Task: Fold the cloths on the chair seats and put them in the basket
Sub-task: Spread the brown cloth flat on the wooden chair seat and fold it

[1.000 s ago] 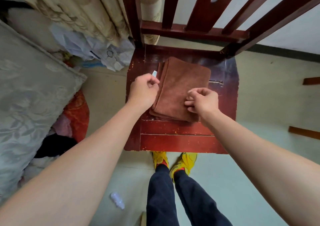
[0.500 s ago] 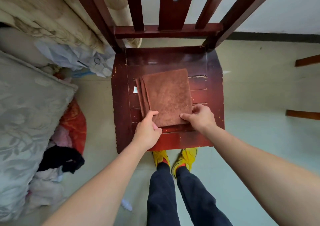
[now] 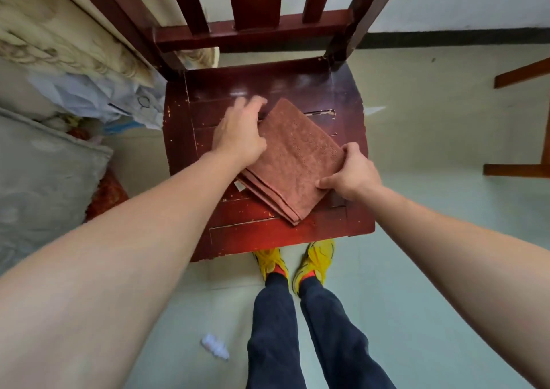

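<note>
Brown cloth (image 3: 294,162) lies folded and askew on chair seat (image 3: 268,237). Edge pinched by right hand (image 3: 351,174), thumb on top. Fingers of left hand (image 3: 238,132) blurred at far corner, grip unclear. Basket unseen; transfer left to do.

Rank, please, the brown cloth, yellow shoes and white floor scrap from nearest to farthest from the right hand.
1. Brown cloth: on the seat, held by the right hand.
2. Yellow shoes: on the floor, under the seat's front.
3. White scrap: on the floor, far left.
</note>
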